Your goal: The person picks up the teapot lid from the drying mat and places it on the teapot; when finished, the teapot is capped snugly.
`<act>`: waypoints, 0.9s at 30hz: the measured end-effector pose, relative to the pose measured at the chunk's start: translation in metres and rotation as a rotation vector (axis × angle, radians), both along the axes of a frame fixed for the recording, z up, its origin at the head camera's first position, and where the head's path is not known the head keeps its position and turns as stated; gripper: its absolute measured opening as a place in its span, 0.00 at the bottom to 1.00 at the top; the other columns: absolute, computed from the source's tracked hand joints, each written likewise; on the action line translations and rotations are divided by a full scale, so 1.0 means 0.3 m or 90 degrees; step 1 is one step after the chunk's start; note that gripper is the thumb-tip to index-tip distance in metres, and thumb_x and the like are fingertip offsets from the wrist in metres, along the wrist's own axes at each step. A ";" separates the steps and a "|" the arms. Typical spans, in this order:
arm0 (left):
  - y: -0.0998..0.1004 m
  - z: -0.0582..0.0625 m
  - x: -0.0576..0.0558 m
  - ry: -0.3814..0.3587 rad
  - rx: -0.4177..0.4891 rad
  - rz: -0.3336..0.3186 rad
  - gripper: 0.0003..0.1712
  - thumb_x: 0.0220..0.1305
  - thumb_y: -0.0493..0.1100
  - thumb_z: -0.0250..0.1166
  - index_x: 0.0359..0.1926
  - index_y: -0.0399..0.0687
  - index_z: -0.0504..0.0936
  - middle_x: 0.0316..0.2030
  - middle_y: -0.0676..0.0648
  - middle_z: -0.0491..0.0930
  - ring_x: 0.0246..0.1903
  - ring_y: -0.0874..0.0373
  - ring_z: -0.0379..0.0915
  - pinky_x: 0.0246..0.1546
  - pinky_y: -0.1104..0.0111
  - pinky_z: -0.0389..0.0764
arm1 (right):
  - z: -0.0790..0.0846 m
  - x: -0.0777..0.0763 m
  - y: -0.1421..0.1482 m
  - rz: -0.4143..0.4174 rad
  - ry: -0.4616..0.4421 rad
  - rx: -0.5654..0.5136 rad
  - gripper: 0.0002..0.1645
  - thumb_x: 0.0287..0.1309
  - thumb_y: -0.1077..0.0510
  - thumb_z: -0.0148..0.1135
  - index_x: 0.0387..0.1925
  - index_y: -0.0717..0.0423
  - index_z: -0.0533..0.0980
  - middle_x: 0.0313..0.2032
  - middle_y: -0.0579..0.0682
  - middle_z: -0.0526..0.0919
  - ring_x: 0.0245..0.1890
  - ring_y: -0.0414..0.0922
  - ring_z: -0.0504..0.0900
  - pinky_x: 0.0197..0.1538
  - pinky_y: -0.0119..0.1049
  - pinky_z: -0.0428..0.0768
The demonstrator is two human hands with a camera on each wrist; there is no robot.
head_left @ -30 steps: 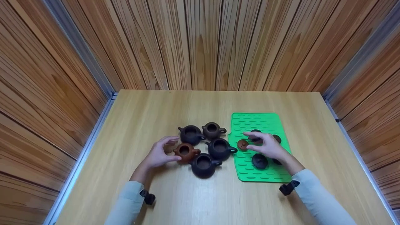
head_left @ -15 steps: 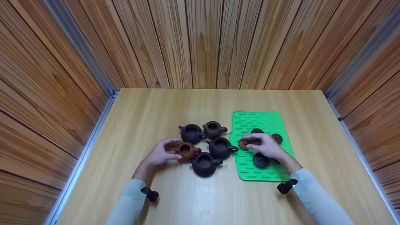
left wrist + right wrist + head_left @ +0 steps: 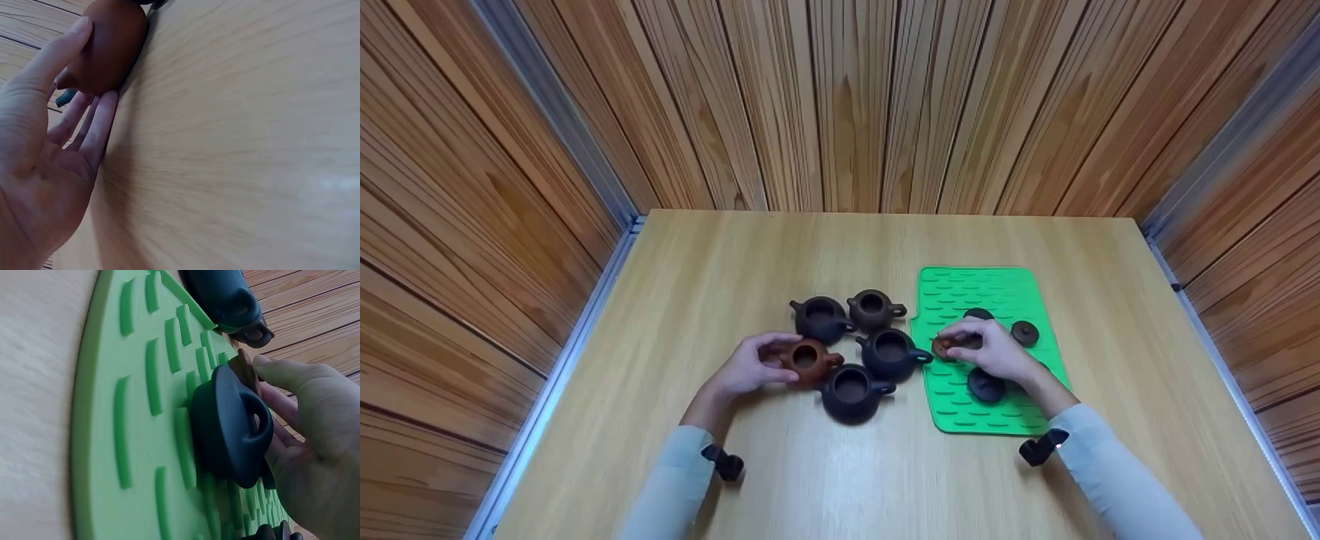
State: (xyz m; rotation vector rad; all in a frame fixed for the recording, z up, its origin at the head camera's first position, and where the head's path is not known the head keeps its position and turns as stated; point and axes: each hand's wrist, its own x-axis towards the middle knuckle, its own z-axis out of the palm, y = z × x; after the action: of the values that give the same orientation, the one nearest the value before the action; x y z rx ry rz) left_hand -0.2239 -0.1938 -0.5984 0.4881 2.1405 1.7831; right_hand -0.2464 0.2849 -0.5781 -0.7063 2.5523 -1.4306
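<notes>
Two pale sleeves (image 3: 1117,476) reach in over the table (image 3: 810,480). The left hand (image 3: 748,366) grips the brown pot (image 3: 807,369), thumb on its near side and fingers round the far side; the pot stands upright on the wood, its mouth facing up. Crowded next to it are four more, all dark and upright: a back pot (image 3: 819,326), a small pot (image 3: 873,319), a middle pot (image 3: 891,366), its handle reaching to the mat's edge, and a front pot (image 3: 851,409). The right hand (image 3: 996,350) pinches the brown lid (image 3: 940,347) between thumb and fingers, at the left part of the green mat (image 3: 971,281); I can't tell whether the lid touches it. Just beside that hand lies a black lid (image 3: 986,385) with a looped knob, and beyond the fingers sit a far lid (image 3: 978,313) and a small lid (image 3: 1024,333)
</notes>
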 end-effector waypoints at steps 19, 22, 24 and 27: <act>0.001 0.007 -0.003 -0.022 -0.019 0.001 0.38 0.65 0.32 0.82 0.74 0.30 0.79 0.68 0.26 0.82 0.60 0.55 0.85 0.59 0.76 0.83 | -0.001 0.006 -0.011 0.001 0.020 -0.026 0.09 0.64 0.69 0.79 0.45 0.61 0.93 0.48 0.64 0.91 0.49 0.37 0.82 0.53 0.32 0.82; 0.000 0.006 -0.004 -0.019 -0.020 0.000 0.38 0.65 0.32 0.82 0.74 0.30 0.79 0.68 0.26 0.82 0.60 0.55 0.85 0.60 0.75 0.82 | -0.003 0.007 -0.011 0.001 0.021 -0.031 0.09 0.64 0.70 0.79 0.45 0.61 0.93 0.48 0.65 0.91 0.49 0.36 0.81 0.53 0.32 0.82; -0.001 0.008 -0.003 -0.021 -0.022 0.001 0.38 0.65 0.32 0.82 0.74 0.31 0.79 0.69 0.27 0.82 0.60 0.57 0.85 0.60 0.76 0.82 | -0.002 0.008 -0.012 0.002 0.019 -0.034 0.08 0.64 0.70 0.79 0.44 0.61 0.93 0.47 0.65 0.90 0.49 0.35 0.81 0.53 0.32 0.82; -0.003 0.007 -0.002 -0.019 -0.024 0.001 0.38 0.65 0.32 0.82 0.74 0.31 0.79 0.69 0.27 0.82 0.59 0.59 0.84 0.59 0.76 0.82 | 0.002 0.009 -0.015 0.004 0.019 -0.032 0.08 0.64 0.70 0.79 0.45 0.61 0.93 0.48 0.65 0.90 0.50 0.34 0.81 0.54 0.31 0.82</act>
State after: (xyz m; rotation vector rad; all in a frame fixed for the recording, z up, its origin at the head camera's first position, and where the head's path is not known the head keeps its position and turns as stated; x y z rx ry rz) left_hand -0.2246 -0.1948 -0.5963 0.4482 2.1514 1.7362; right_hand -0.2435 0.2804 -0.5774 -0.7481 2.5414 -1.4976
